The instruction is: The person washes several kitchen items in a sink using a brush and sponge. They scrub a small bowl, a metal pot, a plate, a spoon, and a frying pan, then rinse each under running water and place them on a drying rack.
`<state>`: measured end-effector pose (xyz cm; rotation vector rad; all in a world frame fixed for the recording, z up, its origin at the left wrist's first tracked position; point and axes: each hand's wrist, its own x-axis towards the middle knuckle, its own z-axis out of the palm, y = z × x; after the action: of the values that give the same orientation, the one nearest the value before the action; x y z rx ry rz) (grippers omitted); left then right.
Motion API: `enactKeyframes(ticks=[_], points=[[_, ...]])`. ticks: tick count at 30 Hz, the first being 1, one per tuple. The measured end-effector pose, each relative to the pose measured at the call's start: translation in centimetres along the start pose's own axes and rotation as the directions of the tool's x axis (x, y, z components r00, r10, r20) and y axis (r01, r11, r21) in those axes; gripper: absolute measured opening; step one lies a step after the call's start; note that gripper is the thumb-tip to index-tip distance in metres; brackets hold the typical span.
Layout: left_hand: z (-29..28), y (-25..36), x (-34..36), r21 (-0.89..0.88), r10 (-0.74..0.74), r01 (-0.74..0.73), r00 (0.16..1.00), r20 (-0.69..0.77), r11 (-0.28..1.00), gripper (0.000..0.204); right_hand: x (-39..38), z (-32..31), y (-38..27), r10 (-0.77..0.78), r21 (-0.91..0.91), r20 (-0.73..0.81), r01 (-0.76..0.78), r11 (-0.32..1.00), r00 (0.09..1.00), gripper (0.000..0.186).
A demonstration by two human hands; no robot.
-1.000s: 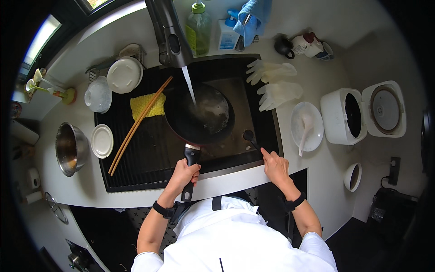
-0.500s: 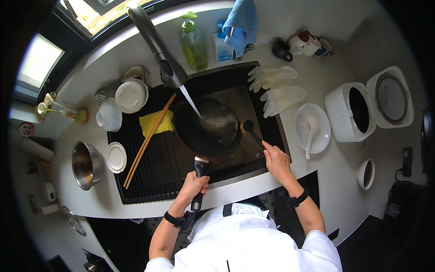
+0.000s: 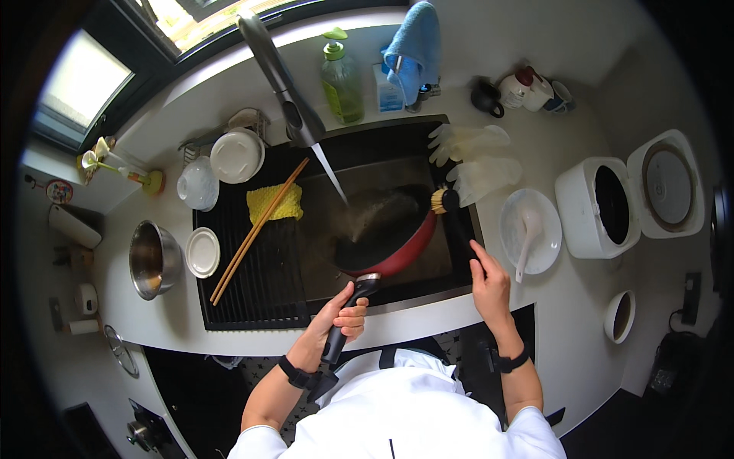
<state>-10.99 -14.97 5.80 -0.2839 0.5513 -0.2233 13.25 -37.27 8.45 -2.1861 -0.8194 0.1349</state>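
My left hand (image 3: 342, 315) grips the black handle of a red frying pan (image 3: 386, 233), which is tilted over the dark sink (image 3: 428, 268) with its dark inside facing the tap. A stream of water (image 3: 330, 176) falls from the grey faucet (image 3: 277, 76) into the pan. My right hand (image 3: 488, 281) holds a black dish brush (image 3: 451, 214); its pale bristle head touches the pan's far right rim.
Long wooden chopsticks (image 3: 258, 229) and a yellow sponge (image 3: 274, 203) lie on the black drain rack (image 3: 245, 283). Bowls (image 3: 235, 154), a steel bowl (image 3: 153, 260), rubber gloves (image 3: 474, 157), a plate with a spoon (image 3: 529, 229), a soap bottle (image 3: 342, 80) and an open white rice cooker (image 3: 612, 203) stand around.
The pan has been tipped up from flat, showing its red outside. My right hand left the sink's front edge and now holds the brush at the pan's rim.
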Motion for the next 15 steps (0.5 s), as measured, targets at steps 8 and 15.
enactKeyframes(ticks=[8,15], points=[[-1.2,-2.0,1.4,-0.552,-0.006,0.211,0.937,0.350,0.806,0.039,0.7,-2.8,-3.4,-0.103,-0.078,-0.107,0.095,0.992,0.989,0.036],[-2.5,-1.3,1.0,-0.503,-0.031,0.257,0.910,0.414,0.825,0.040,1.2,-1.4,-3.6,-0.167,-0.119,-0.077,0.158,0.980,0.983,0.038]])
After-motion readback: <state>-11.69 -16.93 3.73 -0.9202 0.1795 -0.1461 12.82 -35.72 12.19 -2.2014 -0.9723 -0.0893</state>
